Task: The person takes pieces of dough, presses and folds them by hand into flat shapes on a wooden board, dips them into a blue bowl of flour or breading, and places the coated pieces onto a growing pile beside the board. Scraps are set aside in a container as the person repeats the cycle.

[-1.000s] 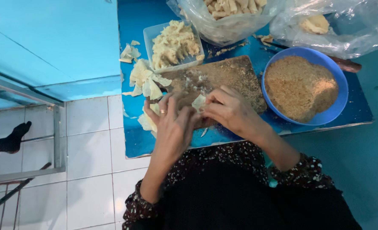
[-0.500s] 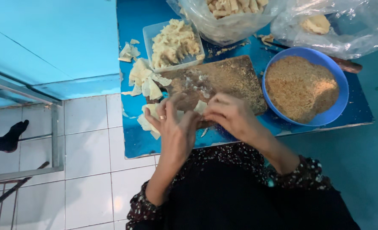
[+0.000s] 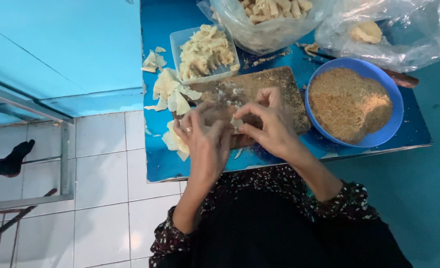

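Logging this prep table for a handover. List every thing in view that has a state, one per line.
Left hand: on the board, fingers bent around a small pale piece.
Right hand: pinching that small pale piece.
Brown wooden cutting board: flat, dusted with crumbs.
Round blue plastic bowl: full of brown crumbs.
Clear rectangular plastic tub: heaped with pale filling.
Clear plastic bag: open, holding pale rolls.

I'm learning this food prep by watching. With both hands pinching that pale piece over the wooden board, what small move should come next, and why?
Probably finish pinching the pale piece closed. Both the left hand and the right hand grip it over the wooden board, so it looks mid-shaping. The blue bowl of brown crumbs sits just beside the right hand, a likely stop afterwards.
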